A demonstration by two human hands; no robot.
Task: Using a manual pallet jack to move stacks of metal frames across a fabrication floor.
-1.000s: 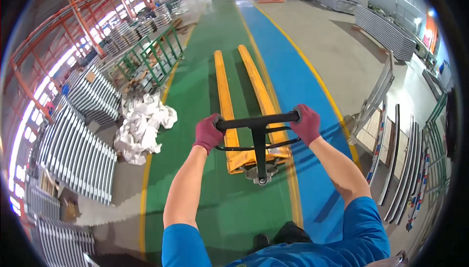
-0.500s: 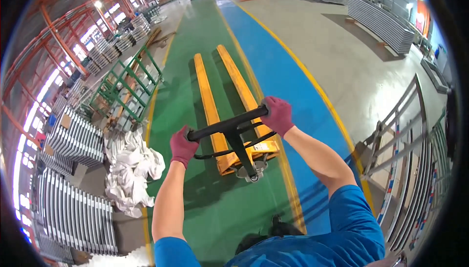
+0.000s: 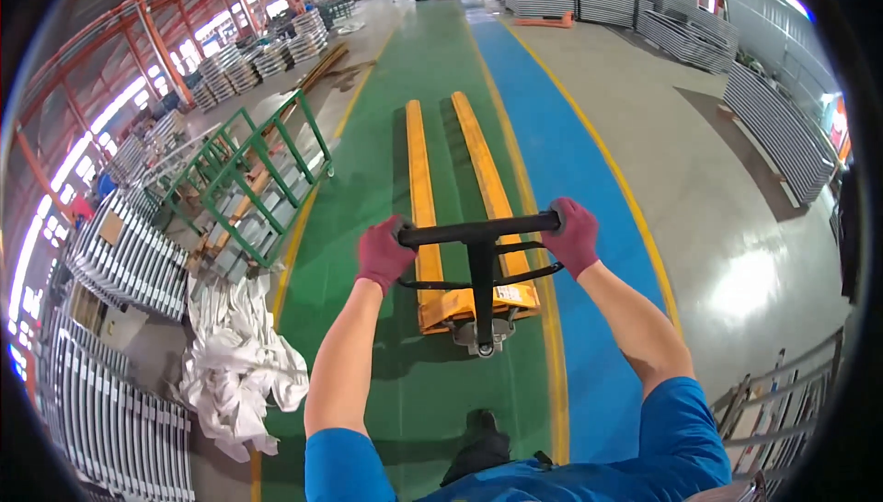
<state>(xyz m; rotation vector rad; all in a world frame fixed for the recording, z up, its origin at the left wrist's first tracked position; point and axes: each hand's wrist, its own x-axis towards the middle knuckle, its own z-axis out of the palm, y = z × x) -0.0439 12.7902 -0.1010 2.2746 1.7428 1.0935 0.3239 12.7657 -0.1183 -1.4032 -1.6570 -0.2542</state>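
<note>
Your left hand [image 3: 384, 254] and right hand [image 3: 573, 237] grip the black handle [image 3: 478, 229], steering the yellow pallet jack [image 3: 455, 199] along the green lane [image 3: 432, 70]; keep it straight.

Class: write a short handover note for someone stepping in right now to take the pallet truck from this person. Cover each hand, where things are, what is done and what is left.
Left hand: gloved, gripping the left end of the handle.
Right hand: gloved, gripping the right end.
Pallet truck: yellow, forks empty, pointing ahead along the green lane; blue lane on its right.
Nearby: green rack and white sacks on the left.
Done: truck in hand, nothing loaded.
Left: any load.
</note>
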